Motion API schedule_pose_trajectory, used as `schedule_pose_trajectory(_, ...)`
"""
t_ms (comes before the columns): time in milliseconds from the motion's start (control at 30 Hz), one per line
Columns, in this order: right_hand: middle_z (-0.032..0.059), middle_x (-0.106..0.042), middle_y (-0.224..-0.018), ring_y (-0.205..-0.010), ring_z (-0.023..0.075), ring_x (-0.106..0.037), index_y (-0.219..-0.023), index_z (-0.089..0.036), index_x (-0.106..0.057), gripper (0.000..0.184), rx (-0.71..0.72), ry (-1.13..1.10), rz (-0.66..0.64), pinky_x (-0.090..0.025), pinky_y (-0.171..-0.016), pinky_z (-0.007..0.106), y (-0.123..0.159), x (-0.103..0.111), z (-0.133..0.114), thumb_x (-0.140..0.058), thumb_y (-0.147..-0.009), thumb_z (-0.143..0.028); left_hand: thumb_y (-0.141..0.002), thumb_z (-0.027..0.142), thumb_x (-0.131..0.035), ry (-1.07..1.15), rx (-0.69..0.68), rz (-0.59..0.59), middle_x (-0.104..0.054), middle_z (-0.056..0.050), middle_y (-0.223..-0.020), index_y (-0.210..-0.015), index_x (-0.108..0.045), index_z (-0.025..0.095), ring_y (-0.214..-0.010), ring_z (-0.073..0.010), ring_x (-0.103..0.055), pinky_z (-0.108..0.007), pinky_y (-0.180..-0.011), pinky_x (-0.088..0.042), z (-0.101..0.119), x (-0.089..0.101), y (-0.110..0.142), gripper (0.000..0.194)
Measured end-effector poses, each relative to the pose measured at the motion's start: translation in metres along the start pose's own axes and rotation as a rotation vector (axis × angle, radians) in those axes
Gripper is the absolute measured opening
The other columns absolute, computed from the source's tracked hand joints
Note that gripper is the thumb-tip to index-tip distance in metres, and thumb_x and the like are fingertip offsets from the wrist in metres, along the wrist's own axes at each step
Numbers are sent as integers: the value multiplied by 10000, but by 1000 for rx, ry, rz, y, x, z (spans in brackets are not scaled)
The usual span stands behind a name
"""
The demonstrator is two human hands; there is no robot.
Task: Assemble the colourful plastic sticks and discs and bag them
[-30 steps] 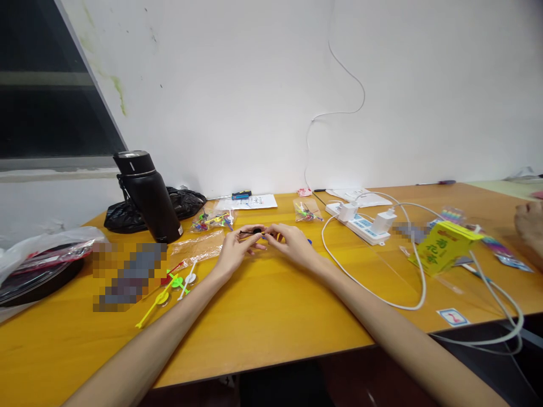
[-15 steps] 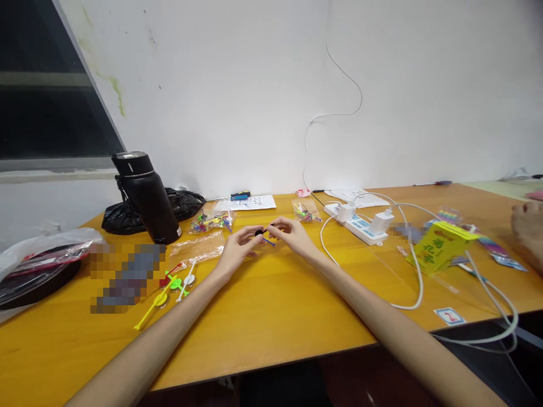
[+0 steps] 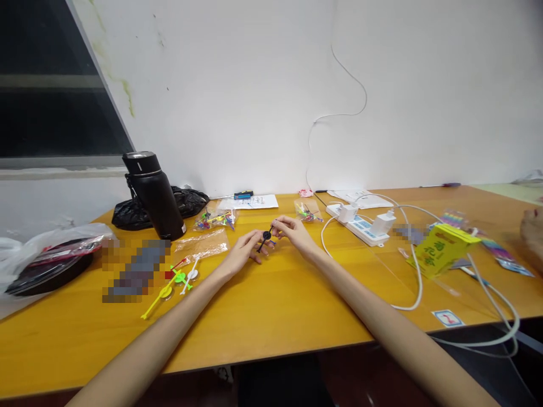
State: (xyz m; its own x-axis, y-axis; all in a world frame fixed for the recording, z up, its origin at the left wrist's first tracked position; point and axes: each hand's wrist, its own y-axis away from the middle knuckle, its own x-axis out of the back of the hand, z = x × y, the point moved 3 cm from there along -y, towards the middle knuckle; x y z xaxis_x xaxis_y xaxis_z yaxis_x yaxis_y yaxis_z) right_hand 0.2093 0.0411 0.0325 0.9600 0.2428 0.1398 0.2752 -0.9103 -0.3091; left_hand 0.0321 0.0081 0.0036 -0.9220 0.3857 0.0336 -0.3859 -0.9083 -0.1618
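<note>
A small black spinner arrow (image 3: 266, 235) with a round disc at its middle is between my two hands. My right hand (image 3: 292, 233) pinches its upper end between thumb and fingertips. Close around the disc and lower end are the fingers of my left hand (image 3: 244, 254), thumb on the near side. A short blue piece (image 3: 272, 243) shows beside the left fingertips; whether it is held or lies on the table I cannot tell. Left of my left forearm lie a yellow spinner arrow (image 3: 166, 291), a green one (image 3: 180, 277), a white one (image 3: 193, 275) and a red one (image 3: 169, 273).
Behind my hands lie a flat clear bag (image 3: 203, 247) and two bags of coloured pieces (image 3: 214, 219) (image 3: 307, 211). A black bottle (image 3: 156, 198) stands at left. At right are a power strip (image 3: 360, 229), looping white cables (image 3: 421, 282) and a yellow box (image 3: 445, 249).
The black spinner arrow has turned, so its disc now faces me more and its shaft slants downward to the left. The left fingers have spread a little. The whole view has shifted slightly.
</note>
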Motion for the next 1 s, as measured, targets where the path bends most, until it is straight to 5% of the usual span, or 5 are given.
schedule_pose_trajectory(267,23,-691,-731,-722,146,-624,-792,-187,-628,362,15,-24,38,-483,-696,267,-1,6,1,-699,-790,-542,-924,559,-569,-320,-106,77,-682,-21,-792,-1313,-521,221,-619,-153,-611,-236,-541,-471,24,-6,16,518)
schedule_pose_trajectory(500,31,-725,-787,-751,148,-643,-879,-172,-677,396,30,-13,-240,-506,-759,276,12,-16,-2,-673,-869,-567,-958,476,-528,-522,-129,41,-690,13,-669,-1245,-580,236,-540,-172,-599,-271,-615,-450,39,-19,48,378)
schedule_pose_trajectory(633,40,-738,-855,-778,138,-654,-990,-177,-707,396,32,3,-350,-514,-763,261,14,-21,2,-569,-960,-547,-945,455,-528,-627,-75,80,-715,5,-682,-1264,-585,242,-573,-198,-634,-284,-635,-454,42,-1,72,387)
schedule_pose_trajectory(833,48,-726,-815,-729,133,-652,-1015,-154,-702,341,45,122,-261,-513,-708,247,8,-12,11,-495,-1007,-424,-917,463,-527,-1043,87,134,-742,-5,-734,-1122,-639,258,-700,-245,-673,-285,-664,-411,50,59,97,311)
schedule_pose_trajectory(1000,57,-726,-797,-770,182,-648,-884,-166,-713,194,94,660,43,-473,-700,280,6,29,7,-572,-943,-285,-939,460,-478,-1107,238,124,-740,-11,-730,-1014,-610,244,-738,-252,-688,-284,-668,-395,47,68,100,263)
